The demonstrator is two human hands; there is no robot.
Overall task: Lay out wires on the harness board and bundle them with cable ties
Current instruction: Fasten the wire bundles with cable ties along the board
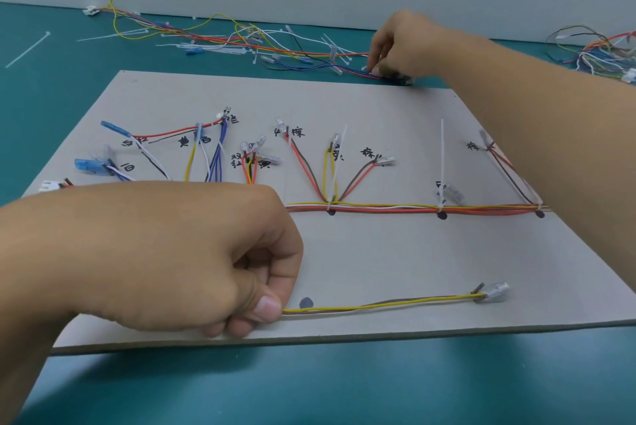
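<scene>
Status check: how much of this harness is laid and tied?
Done: the main trunk lies on the board, bound by three visible cable ties. In hand: left hand pinches a yellow-brown pair; right hand reaches into the loose wires beyond. Left: tying that pair, trimming tie tails.

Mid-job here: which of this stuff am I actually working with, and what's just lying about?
In use: harness board; tied trunk bundle; yellow-brown wire pair pinched by left hand; loose wire pile that right hand reaches into.
Lying about: single cable tie far left; wire tangle far right.
</scene>
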